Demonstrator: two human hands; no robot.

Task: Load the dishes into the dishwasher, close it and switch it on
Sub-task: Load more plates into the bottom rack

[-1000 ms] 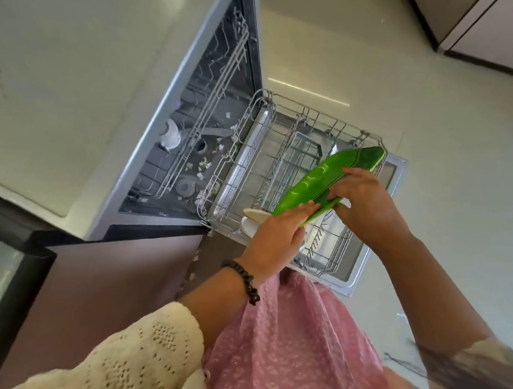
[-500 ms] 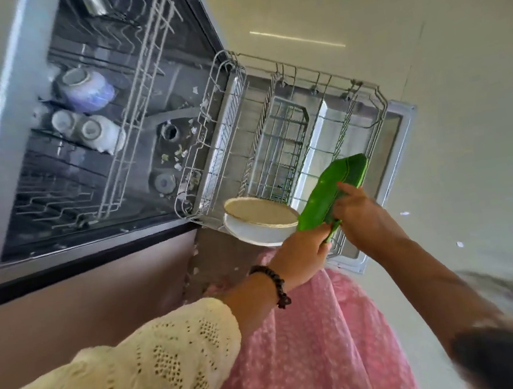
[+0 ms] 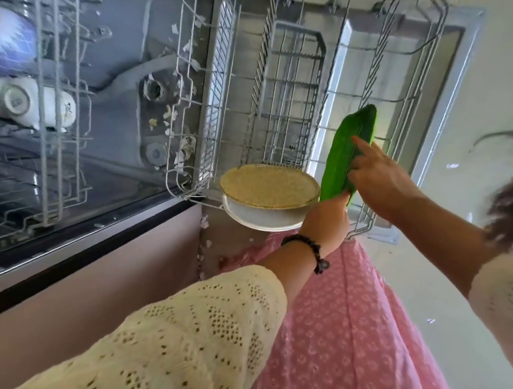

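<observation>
Both hands, the left hand [image 3: 327, 221] and right hand [image 3: 377, 178], grip the green plate [image 3: 347, 153], now tilted steeper on edge over the pulled-out lower rack [image 3: 437, 58], indicating imminent slotting beside the stacked plates [image 3: 268, 199].

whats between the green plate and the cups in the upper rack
In the head view, the cutlery basket and the lower rack wall lie between the green plate and cups.

green plate [image 3: 347, 150] | speckled tan plate [image 3: 268, 186] | white plate [image 3: 261, 217]
</observation>
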